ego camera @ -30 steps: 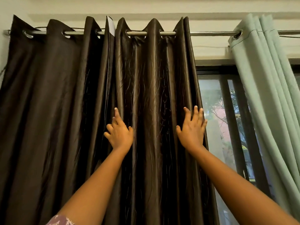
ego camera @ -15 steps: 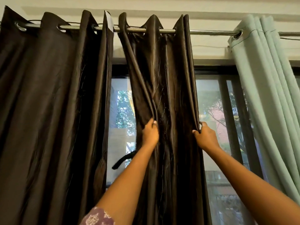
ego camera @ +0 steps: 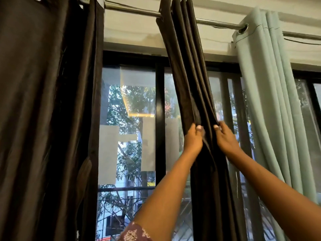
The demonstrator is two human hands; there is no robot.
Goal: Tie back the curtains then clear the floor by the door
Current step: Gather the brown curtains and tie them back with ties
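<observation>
behind everything runs a dark-framed window [ego camera: 159,119], its glass showing trees, a building and a railing outside, with pale rectangular reflections across the panes. above it a metal rod [ego camera: 132,11] crosses a cream wall, sloping down toward the right in this wide-angle view.

three curtains hang from the rod. a wide brown curtain [ego camera: 43,119] fills the left side, spread in broad folds, its inner edge falling beside the open glass. the middle curtain [ego camera: 187,70], also brown, is bunched into a narrow bundle of tight pleats near the centre, with bare glass on both sides of it. a pale green curtain [ego camera: 271,101] hangs at the right, gathered in loose folds, its grommet visible on the rod.

both arms reach up from the bottom of the view to the middle curtain. the left hand [ego camera: 193,138] clutches the bundle's left side, fingers wrapped behind the cloth and thumb pressed on the front. the right hand [ego camera: 225,136] clasps the bundle's right edge, fingers curled round the folds and thumb on the front. the two hands sit close together at the same height, squeezing the pleats between them, so the cloth narrows there and falls straight below. a patterned sleeve [ego camera: 133,232] shows at the left arm's lower end.
</observation>
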